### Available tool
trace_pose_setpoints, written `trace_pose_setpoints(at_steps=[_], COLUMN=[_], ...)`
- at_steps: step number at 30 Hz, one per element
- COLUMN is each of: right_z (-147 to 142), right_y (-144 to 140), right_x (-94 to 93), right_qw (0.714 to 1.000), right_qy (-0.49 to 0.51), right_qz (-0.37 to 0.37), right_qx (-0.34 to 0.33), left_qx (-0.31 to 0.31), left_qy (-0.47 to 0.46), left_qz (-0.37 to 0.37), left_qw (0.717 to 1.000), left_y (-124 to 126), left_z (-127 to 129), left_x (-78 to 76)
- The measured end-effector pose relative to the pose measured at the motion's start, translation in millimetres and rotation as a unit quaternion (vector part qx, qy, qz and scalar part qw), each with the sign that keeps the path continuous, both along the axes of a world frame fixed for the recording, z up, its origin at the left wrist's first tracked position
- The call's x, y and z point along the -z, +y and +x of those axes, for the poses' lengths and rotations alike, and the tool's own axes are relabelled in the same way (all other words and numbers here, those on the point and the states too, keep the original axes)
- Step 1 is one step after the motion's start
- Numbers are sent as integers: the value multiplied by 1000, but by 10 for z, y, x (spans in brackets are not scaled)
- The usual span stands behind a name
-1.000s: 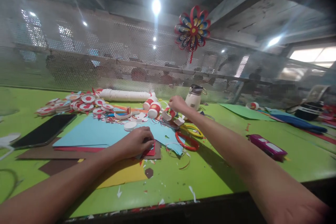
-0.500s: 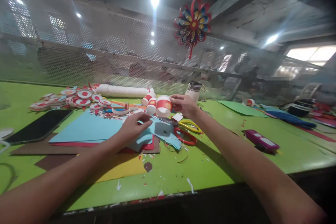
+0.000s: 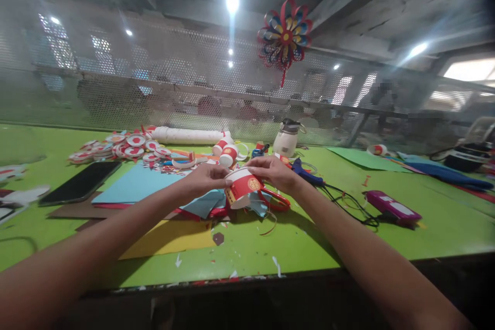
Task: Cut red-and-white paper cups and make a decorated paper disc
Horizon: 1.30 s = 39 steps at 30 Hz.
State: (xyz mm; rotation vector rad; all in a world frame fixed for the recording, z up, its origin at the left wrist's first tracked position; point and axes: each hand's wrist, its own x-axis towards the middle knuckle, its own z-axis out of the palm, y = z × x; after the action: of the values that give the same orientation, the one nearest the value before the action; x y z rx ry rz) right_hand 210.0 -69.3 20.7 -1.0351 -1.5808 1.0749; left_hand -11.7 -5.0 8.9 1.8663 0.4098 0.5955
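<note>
A red and white paper cup (image 3: 243, 188) with a gold emblem is tilted between my two hands, above the table. My left hand (image 3: 209, 176) pinches its rim on the left. On the opposite side, my right hand (image 3: 274, 171) grips the rim with thumb and fingers. Below and behind the cup lie light blue paper pieces (image 3: 207, 203) and scissors with a red handle (image 3: 278, 198), partly hidden. More red and white cups (image 3: 228, 154) lie just beyond my hands.
Left are blue sheets (image 3: 135, 185), a black phone (image 3: 81, 183) and a heap of red-white discs (image 3: 133, 147). A white roll (image 3: 191, 135) and a bottle (image 3: 286, 139) stand behind. Right are a blue-handled tool (image 3: 307, 172) with a black cord and a purple device (image 3: 392, 208).
My right hand has brought the cup nearer and lower, and it is now tilted. My left hand has moved in and taken hold of its rim. The view has turned slightly left.
</note>
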Motion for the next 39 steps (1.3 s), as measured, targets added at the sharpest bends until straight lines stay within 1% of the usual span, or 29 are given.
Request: trace_pose_setpoints(at_steps=[4,6,8,10,12,14,16,19,22,24,27,29,33,36,37,38,39], right_z=[36,55,109,214,356,495,586,604,538,496,475,491,551,563,558,550,539], right_y=[32,56,83,93,52,-52,-195,-357,-345,-262,-139,-105,-146,-205,-224,-244,-264], right_x=[80,102,105,92,68,38,15,16,70,120,182,204,191,145,127,107,86], right_qw=[999,992,971,944,922,893,866,835,798,785,785,782,783,791,798,814,838], right_qy=[-36,-112,-210,-286,-340,-410,-473,-534,-589,-604,-595,-590,-578,-564,-554,-530,-489], right_qz=[0,10,20,20,13,6,-6,-13,-27,-43,-51,-51,-52,-43,-38,-34,-32], right_qx=[30,64,115,164,185,185,161,130,123,131,165,194,226,234,235,237,239], left_qx=[-6,0,5,8,10,15,25,32,12,6,18,17,-16,-39,-40,-39,-36], left_qy=[1,-6,-12,-16,-21,-25,-21,-3,-1,-17,-66,-99,-128,-165,-176,-184,-189], left_qz=[-29,-28,-22,-22,-24,-24,-20,-13,3,-1,-48,-79,-116,-137,-143,-147,-150], left_qw=[1000,1000,1000,1000,999,999,999,999,1000,1000,996,992,985,976,973,971,970], left_y=[46,40,32,33,43,48,42,27,45,75,114,124,145,192,207,218,224], left_z=[20,42,54,43,12,-26,-60,-85,-88,-88,-100,-116,-152,-167,-169,-171,-174], left_x=[25,38,64,102,140,159,153,125,134,165,192,170,84,65,68,72,74])
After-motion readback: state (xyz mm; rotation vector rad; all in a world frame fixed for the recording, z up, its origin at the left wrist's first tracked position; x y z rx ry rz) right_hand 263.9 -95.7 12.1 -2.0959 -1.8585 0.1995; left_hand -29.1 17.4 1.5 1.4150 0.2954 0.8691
